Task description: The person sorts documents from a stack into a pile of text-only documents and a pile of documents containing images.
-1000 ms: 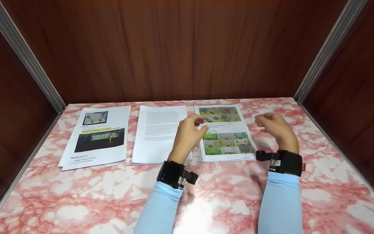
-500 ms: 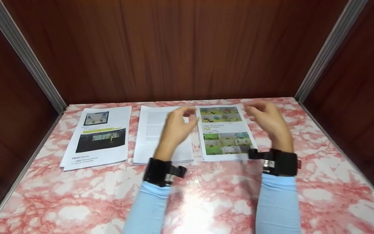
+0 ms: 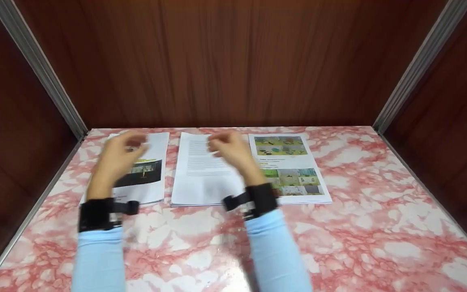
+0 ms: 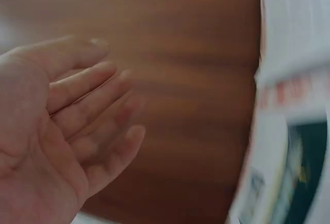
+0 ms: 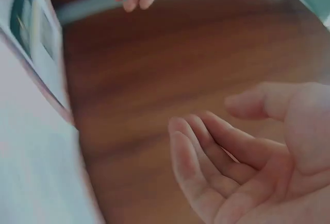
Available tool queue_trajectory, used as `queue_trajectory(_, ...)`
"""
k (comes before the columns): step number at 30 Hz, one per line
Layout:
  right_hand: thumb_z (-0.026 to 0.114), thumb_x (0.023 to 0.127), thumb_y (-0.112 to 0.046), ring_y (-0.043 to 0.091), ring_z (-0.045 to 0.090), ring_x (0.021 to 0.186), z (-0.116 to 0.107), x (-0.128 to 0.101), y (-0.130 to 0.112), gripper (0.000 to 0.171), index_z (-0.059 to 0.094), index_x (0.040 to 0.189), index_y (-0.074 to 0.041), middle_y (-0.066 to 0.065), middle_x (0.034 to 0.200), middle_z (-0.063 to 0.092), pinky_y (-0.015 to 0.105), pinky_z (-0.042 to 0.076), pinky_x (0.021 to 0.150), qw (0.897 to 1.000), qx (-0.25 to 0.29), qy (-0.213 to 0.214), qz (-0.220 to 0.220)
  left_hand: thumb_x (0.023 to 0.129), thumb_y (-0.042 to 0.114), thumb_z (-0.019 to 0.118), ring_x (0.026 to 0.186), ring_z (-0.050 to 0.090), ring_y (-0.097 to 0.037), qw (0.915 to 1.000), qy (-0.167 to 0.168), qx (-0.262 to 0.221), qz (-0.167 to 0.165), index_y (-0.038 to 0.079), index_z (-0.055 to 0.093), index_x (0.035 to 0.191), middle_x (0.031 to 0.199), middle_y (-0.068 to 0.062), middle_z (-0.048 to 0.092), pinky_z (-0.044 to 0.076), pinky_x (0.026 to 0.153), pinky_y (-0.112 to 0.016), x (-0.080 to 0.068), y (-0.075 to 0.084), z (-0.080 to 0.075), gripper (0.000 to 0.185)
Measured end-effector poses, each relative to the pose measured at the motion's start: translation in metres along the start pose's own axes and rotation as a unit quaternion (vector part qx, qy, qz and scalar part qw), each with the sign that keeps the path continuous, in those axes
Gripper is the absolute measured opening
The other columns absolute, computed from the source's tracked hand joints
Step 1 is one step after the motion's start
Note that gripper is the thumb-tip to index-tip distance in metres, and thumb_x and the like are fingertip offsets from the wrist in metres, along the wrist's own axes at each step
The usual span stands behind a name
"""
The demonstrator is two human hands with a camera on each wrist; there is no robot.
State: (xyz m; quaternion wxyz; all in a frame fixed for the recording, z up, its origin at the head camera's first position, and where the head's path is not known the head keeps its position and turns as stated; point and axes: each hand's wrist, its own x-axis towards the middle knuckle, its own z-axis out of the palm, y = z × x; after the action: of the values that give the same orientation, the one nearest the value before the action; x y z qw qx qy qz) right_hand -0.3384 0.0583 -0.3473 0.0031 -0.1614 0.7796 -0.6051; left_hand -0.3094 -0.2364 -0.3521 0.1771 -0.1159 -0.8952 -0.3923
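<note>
Three stacks of printed paper lie side by side on a table. My left hand (image 3: 116, 160) is over the left stack (image 3: 142, 190), which carries dark pictures and a yellow highlighted line; the hand hides part of it. Over the middle stack (image 3: 197, 186), a page of plain text, hovers my right hand (image 3: 235, 152), its wrist overlapping the edge of the right stack (image 3: 284, 162) with its colour pictures. Both wrist views show loosely bent fingers and bare palms: the left hand (image 4: 67, 116) and the right hand (image 5: 242, 157) hold nothing. Motion blurs both hands.
The table (image 3: 363, 227) has a red and white marbled top. A brown wood-grain panel (image 3: 217, 61) rises along its back edge, with side panels and grey metal posts (image 3: 43, 69) at the corners. Black wrist cameras (image 3: 95, 215) sit over light blue sleeves.
Both hands have swept left: the left from between the middle and right stacks to the left stack, the right from beyond the right stack to the middle one. The stacks stay in place.
</note>
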Motion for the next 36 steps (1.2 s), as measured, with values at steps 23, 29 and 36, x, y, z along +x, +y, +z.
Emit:
queue_trajectory(23, 0.061, 0.088, -0.021, 0.013, 0.059, 0.091, 0.144, -0.011, 0.053, 0.039, 0.063, 0.122, -0.001, 0.004, 0.101, 0.067, 0.025, 0.047, 0.085, 0.979, -0.182, -0.093, 0.023, 0.094, 0.027, 0.056, 0.123, 0.042, -0.048, 0.9468, -0.009, 0.086, -0.310, -0.015, 0.044, 0.134, 0.135, -0.035, 0.044, 0.033, 0.102, -0.054, -0.046, -0.092, -0.021, 0.059)
queue_trajectory(29, 0.061, 0.088, -0.021, 0.012, 0.056, 0.088, 0.150, -0.014, 0.050, 0.040, 0.064, 0.123, -0.003, 0.000, 0.097, 0.065, 0.025, 0.046, 0.081, 0.978, -0.179, -0.104, 0.031, 0.094, 0.028, 0.055, 0.122, 0.043, -0.048, 0.9408, -0.019, 0.087, -0.327, -0.015, 0.041, 0.135, 0.135, -0.036, 0.043, 0.033, 0.102, -0.054, -0.048, -0.093, -0.025, 0.062)
queue_trajectory(36, 0.063, 0.087, -0.020, 0.011, 0.057, 0.086, 0.157, -0.013, 0.049, 0.040, 0.064, 0.123, -0.003, 0.001, 0.096, 0.065, 0.025, 0.047, 0.077, 0.979, -0.170, -0.111, 0.032, 0.095, 0.029, 0.055, 0.123, 0.042, -0.047, 0.9344, -0.016, 0.087, -0.345, -0.014, 0.040, 0.137, 0.137, -0.036, 0.042, 0.032, 0.102, -0.055, -0.050, -0.095, -0.029, 0.062)
